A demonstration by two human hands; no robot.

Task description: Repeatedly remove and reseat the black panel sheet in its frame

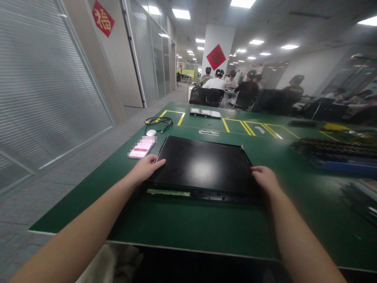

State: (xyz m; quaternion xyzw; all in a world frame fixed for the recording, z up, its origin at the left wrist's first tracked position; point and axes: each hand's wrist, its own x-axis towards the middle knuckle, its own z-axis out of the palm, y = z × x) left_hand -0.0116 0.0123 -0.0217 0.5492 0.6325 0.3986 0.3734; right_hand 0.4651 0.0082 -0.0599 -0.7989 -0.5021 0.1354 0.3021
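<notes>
A black LCD panel (pixel 203 163) lies over the green table in front of me, its glossy face upward and reflecting a ceiling light. My left hand (pixel 147 167) grips its left edge, thumb on top and the other fingers partly hidden underneath. At the opposite edge, my right hand (pixel 265 179) pinches the panel's side near the rim. Along the near side runs a dark strip with a narrow green circuit board (pixel 168 192) on it. Whether the panel's near side touches the table I cannot tell.
Left of the panel are a phone (pixel 141 148), a white mouse (pixel 151 133) and a coiled black cable (pixel 159 122). Beyond it lies a black tray (pixel 205 113). A blue bin (pixel 341 163) with dark parts stands at right. Several people sit at tables behind.
</notes>
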